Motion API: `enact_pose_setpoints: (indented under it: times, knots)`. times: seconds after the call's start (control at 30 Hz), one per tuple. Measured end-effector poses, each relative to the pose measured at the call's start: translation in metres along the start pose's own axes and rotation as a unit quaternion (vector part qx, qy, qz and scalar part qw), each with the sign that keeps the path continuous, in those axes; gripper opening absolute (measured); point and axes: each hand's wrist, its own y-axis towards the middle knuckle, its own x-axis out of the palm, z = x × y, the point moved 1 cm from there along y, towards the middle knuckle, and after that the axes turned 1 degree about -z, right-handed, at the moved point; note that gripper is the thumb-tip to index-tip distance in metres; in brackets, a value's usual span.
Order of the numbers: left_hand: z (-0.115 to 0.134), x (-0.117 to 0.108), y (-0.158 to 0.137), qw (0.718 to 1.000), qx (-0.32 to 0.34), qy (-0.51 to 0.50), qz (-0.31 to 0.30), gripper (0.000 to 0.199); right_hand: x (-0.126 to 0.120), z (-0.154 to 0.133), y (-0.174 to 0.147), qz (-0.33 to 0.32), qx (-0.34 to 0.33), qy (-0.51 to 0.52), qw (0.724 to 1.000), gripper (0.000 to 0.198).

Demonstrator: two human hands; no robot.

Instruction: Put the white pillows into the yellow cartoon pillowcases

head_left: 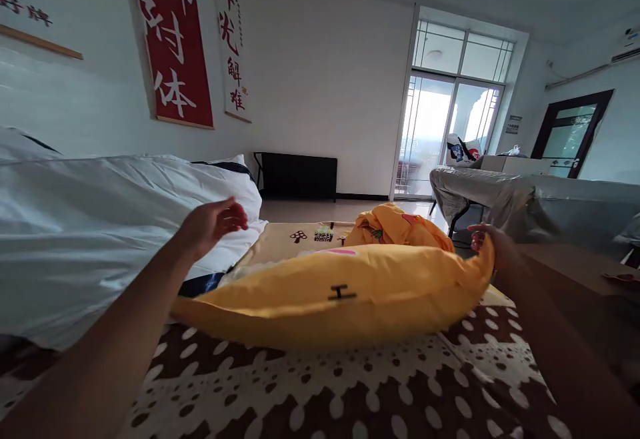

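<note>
Plump yellow fabric pillow [390,289] is over the brown-and-cream patterned sheet [320,395], one end clamped in the right hand [499,245]; the left hand [216,224] hovers empty, loosely curled — gripping the opposite end should steady it.

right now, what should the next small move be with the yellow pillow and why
Probably bring the left hand down to grip the near-left end of the yellow pillow: that hand looks empty and apart from the fabric, while the right hand holds the opposite corner alone.
</note>
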Motion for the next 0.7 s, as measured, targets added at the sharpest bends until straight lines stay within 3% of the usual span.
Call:
enact_pose_setpoints:
  times: [0.13,0.23,0.4,0.5,0.6,0.7]
  knots:
    - [0.0,0.034,-0.006,0.987,-0.028,0.042,-0.153,0.033,0.028,-0.017,-0.021,-0.098,-0.006,-0.005,0.995,0.039]
    - [0.0,0.079,-0.002,0.961,-0.008,0.161,-0.224,0.035,0.066,-0.045,-0.03,-0.162,-0.034,-0.06,0.984,0.038]
    - [-0.013,0.187,-0.005,0.913,0.033,0.314,-0.26,0.025,0.161,-0.087,-0.052,-0.207,-0.097,-0.2,0.953,0.026]
    - [-0.028,0.239,-0.014,0.884,0.037,0.385,-0.263,0.03,0.213,-0.09,-0.066,-0.224,-0.124,-0.274,0.927,0.029]
    - [-0.053,0.254,-0.017,0.864,0.036,0.43,-0.262,0.039,0.238,-0.072,-0.071,-0.264,-0.125,-0.32,0.901,0.029]
    - [-0.089,0.231,-0.011,0.855,0.031,0.441,-0.269,0.044,0.235,-0.04,-0.064,-0.3,-0.103,-0.344,0.884,0.035]
